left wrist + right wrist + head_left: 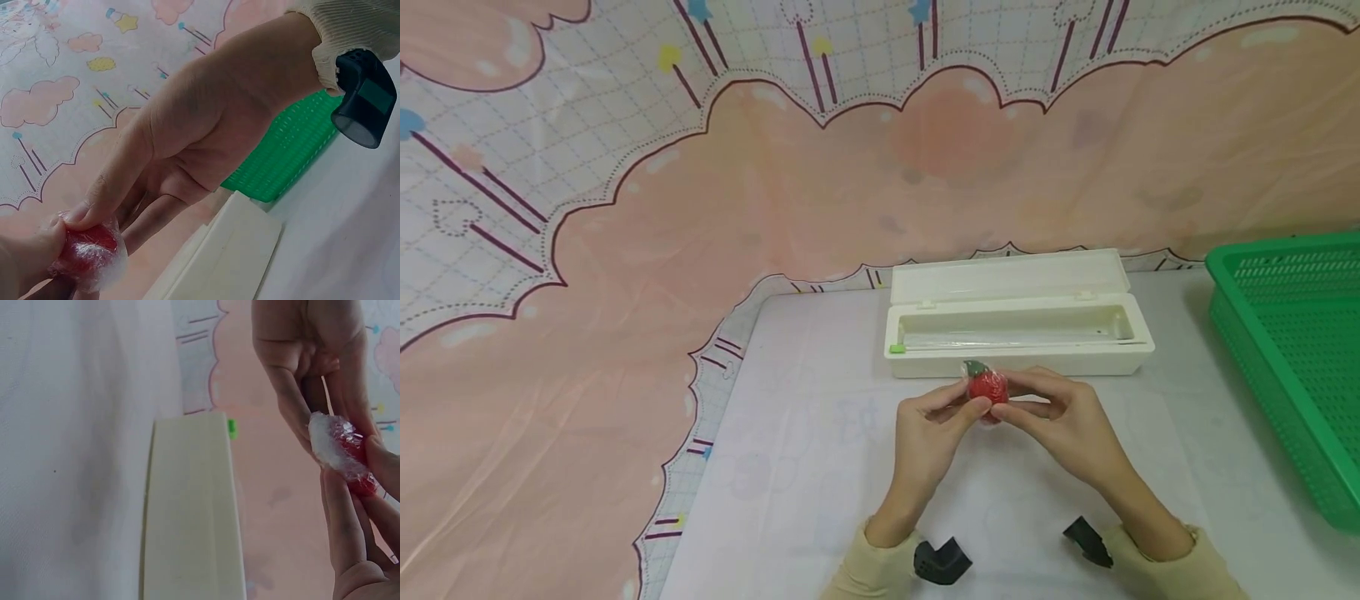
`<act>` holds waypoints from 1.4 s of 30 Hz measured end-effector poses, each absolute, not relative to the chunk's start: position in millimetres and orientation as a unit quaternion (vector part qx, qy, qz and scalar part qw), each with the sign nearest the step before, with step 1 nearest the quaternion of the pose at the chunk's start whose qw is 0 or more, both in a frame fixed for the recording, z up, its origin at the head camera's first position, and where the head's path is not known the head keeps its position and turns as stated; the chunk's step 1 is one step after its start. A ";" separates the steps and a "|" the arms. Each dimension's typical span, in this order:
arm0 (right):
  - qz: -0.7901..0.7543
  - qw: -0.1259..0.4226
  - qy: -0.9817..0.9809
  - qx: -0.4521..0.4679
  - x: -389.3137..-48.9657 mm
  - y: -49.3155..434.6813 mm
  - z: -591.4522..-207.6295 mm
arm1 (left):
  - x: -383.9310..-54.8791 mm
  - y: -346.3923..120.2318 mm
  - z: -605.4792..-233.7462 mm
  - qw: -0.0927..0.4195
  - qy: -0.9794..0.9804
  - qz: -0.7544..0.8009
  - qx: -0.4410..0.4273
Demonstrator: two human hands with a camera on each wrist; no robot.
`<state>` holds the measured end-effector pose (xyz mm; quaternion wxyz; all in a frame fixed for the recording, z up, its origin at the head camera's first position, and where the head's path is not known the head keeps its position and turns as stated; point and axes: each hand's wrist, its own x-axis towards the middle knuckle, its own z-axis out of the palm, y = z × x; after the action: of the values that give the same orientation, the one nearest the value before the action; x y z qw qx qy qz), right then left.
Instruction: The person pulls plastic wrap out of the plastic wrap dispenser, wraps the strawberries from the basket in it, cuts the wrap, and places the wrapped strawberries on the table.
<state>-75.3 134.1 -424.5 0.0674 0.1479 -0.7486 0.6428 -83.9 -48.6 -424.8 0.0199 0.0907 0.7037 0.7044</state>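
Note:
A small red fruit (988, 386) with a green leafy top is wrapped in crinkled clear plastic film. My left hand (925, 442) pinches it from the left, thumb in front and fingers behind. From the other side, my right hand (1071, 425) grips the same fruit between thumb and fingers. Both thumbs nearly meet on its near face. In the left wrist view the fruit (90, 250) shows shiny film around it; the right wrist view shows whitish bunched film on one side of the fruit (350, 447). Just behind the hands stands an open white cling film box (1022, 363).
The box's lid (1007, 279) is tipped back, and a small green slider (897, 349) sits at its left front edge. A green plastic basket (1247, 350) stands at the right. Behind the white tabletop (805, 417) hangs a patterned pink curtain (850, 200).

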 end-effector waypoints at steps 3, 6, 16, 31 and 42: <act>0.647 0.065 -0.745 0.146 -74.9 133.7 -424.2 | -84.2 -49.2 -424.5 0.027 0.698 0.710 0.089; 0.647 0.058 -0.747 0.142 -74.6 133.0 -424.2 | -84.7 -51.2 -423.6 0.039 0.694 0.714 0.083; 0.628 0.047 -0.766 0.132 -77.1 130.4 -421.0 | -86.6 -57.7 -421.7 0.057 0.702 0.706 0.078; 0.613 0.002 -0.777 0.143 -77.9 132.2 -419.7 | -85.3 -66.7 -422.3 0.056 0.721 0.687 0.069; 0.572 0.028 -0.808 0.136 -76.4 145.7 -421.2 | -85.0 -93.4 -424.8 0.031 0.757 0.653 0.017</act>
<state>-76.4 145.7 -421.2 0.0284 0.1355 -0.8081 0.5725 -85.0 -93.4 -424.8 0.0311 0.0168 0.7569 0.6526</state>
